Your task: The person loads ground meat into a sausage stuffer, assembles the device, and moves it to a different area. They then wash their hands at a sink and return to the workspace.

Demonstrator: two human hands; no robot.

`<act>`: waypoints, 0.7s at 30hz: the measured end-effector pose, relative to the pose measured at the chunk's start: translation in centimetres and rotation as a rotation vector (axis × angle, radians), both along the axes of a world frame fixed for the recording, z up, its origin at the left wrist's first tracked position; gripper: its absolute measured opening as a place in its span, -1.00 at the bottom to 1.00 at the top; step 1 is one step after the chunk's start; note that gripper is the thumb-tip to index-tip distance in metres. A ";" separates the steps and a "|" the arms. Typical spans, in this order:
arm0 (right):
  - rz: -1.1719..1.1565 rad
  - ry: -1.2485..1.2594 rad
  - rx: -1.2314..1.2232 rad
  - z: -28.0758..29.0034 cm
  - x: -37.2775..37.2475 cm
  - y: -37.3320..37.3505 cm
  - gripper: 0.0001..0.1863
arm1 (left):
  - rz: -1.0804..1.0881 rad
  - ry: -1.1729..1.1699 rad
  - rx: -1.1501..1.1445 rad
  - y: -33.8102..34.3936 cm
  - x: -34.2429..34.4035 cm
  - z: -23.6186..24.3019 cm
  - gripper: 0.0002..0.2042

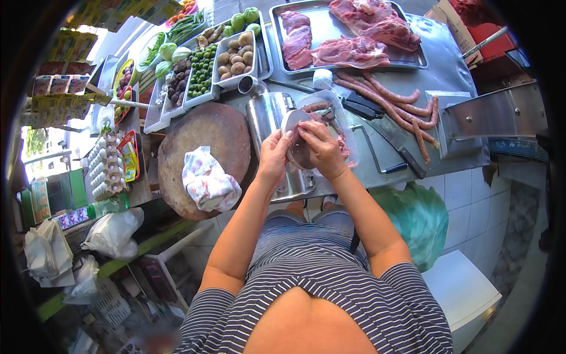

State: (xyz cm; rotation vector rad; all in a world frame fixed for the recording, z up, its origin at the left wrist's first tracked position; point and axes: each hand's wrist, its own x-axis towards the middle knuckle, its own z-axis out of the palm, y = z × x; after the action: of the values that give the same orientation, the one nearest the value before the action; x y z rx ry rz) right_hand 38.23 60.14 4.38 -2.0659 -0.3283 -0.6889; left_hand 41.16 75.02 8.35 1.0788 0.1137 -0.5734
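A round, flat metal disc [302, 154] is held tilted in front of me, above the table's near edge. My left hand [272, 156] grips its left rim with the thumb on top. The fingers of my right hand [323, 148] are pinched together against its upper face; whether they hold some small part there I cannot make out. Just left of the disc lies a shiny steel cylinder [263, 112] with a spout at its far end. Behind my right hand, a clear plastic tub [349, 133] contains pieces of meat and sausage. A crank handle [377, 154] rests right of the tub.
Knives [407, 156] and long raw sausages [401, 106] lie to the right. Farther back is a metal tray [318, 15] of raw meat. A round chopping block [200, 130] with a crumpled cloth [207, 177] stands left. Vegetable bins [236, 82] and egg trays [109, 168] lie beyond.
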 end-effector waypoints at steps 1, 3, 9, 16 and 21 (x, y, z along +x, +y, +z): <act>-0.012 0.006 0.001 -0.5 -0.2 -0.2 -0.63 | 0.006 -0.022 -0.014 0.0 0.0 0.2 -0.82; 0.000 0.004 -0.047 -1.5 -0.6 -0.7 -0.65 | 0.005 0.017 0.012 0.1 -0.1 0.6 -0.82; -0.015 0.174 -0.048 -1.8 -0.3 -2.6 -0.71 | -0.034 0.044 0.037 1.0 -0.3 1.1 -0.84; -0.001 0.081 -0.170 -0.1 1.3 -2.4 -0.57 | -0.093 -0.004 0.021 0.1 -0.7 2.1 -0.79; -0.108 0.156 0.000 -1.8 0.9 -2.6 -0.69 | -0.109 -0.029 0.056 0.1 -0.1 2.1 -0.77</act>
State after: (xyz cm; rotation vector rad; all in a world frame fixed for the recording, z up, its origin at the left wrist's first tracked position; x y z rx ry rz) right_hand 39.09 57.56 2.56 -2.1348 -0.1290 -0.5873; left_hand 41.06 75.08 10.48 1.1521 0.0454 -0.6555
